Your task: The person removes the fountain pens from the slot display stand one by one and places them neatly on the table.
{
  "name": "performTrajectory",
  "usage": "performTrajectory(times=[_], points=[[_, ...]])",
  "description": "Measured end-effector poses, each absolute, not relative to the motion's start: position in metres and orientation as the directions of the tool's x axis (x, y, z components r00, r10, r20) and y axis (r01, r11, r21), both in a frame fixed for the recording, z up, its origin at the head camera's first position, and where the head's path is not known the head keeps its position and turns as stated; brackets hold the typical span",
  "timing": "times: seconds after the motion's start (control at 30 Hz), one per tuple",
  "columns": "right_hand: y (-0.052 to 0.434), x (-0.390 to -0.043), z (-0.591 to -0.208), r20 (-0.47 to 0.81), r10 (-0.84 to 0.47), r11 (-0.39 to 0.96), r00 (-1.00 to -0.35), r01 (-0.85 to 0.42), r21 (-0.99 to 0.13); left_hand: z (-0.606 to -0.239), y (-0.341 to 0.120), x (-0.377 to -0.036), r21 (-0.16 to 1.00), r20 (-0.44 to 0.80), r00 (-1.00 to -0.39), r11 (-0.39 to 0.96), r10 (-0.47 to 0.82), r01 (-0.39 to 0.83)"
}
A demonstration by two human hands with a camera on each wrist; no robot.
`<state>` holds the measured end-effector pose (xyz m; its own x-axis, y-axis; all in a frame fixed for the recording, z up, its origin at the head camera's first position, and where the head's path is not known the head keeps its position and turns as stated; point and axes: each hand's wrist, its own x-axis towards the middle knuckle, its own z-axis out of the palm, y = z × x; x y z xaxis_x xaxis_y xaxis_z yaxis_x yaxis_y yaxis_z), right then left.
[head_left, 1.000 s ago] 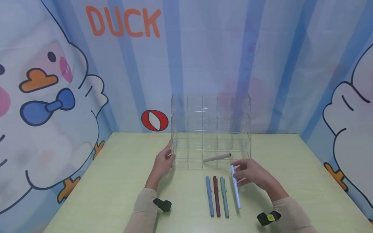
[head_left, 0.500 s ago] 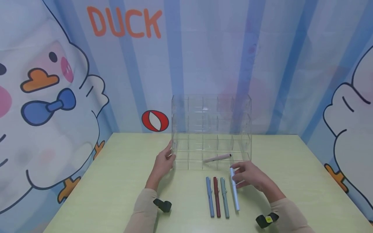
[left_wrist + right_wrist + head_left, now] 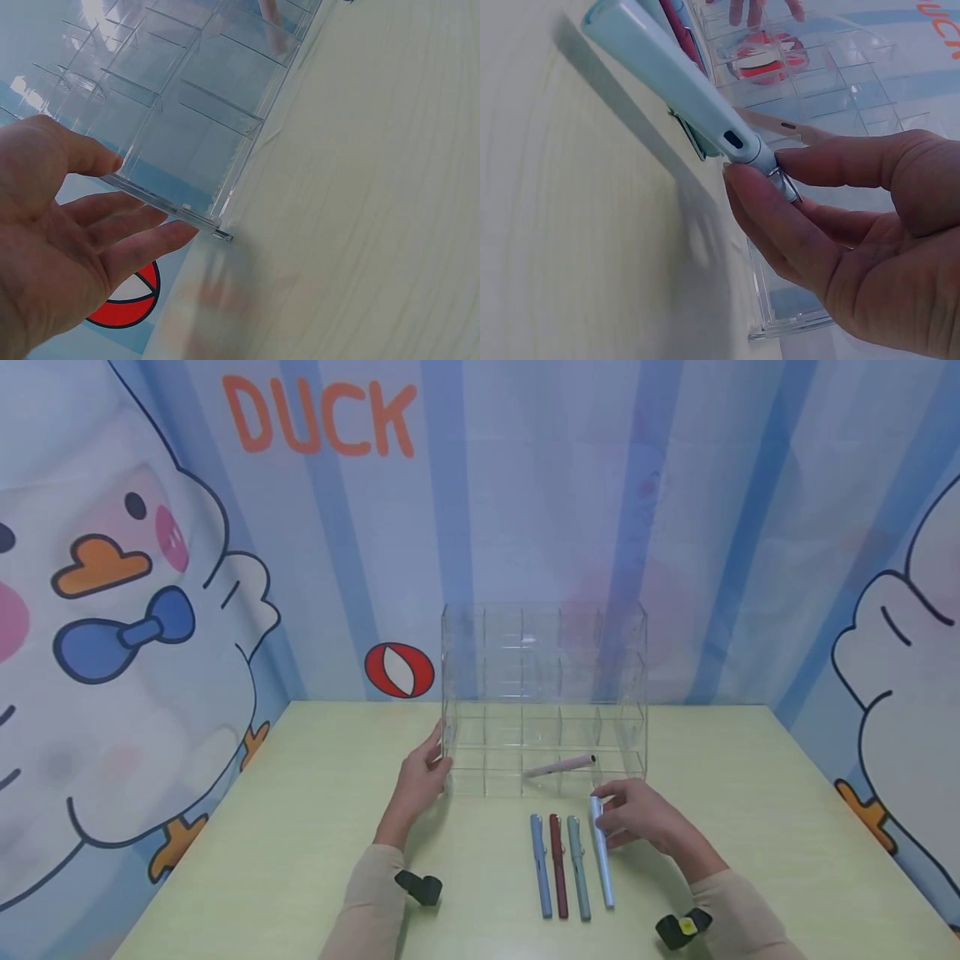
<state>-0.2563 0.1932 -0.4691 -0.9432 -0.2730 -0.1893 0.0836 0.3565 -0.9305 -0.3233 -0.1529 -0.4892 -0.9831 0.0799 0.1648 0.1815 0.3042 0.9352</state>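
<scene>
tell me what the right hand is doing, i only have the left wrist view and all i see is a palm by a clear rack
Observer: The right hand pinches one end of a pale blue pen, in front of the clear rack.
Operator: is the pen off the table
Observer: In the right wrist view its pinched end is raised, and the far end looks close to the table; contact is unclear.
Operator: any other pens around
Observer: Three lie side by side left of it: a blue pen, a dark red pen and a grey-green pen.
Operator: anything in the rack
Observer: A pink pen lies slanted in a bottom-row compartment.
</scene>
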Motion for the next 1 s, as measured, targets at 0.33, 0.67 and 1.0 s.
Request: performTrajectory(times=[0.33, 0.67, 1.0], points=[[0.188, -0.256, -0.473, -0.195, -0.233, 0.376, -0.953, 0.096, -0.922, -0.486, -0.152, -0.323, 0.942, 0.153, -0.984, 0.287, 0.089, 0.172], [0.181, -0.256, -0.475, -0.194, -0.178, 0.438, -0.965, 0.099, -0.893, -0.488, -0.153, -0.322, 0.943, 0.152, -0.985, 0.286, 0.085, 0.17], [0.176, -0.255, -0.475, -0.214, -0.148, 0.459, -0.966, 0.124, -0.88, -0.486, -0.152, -0.322, 0.943, 0.149, -0.985, 0.288, 0.084, 0.168]])
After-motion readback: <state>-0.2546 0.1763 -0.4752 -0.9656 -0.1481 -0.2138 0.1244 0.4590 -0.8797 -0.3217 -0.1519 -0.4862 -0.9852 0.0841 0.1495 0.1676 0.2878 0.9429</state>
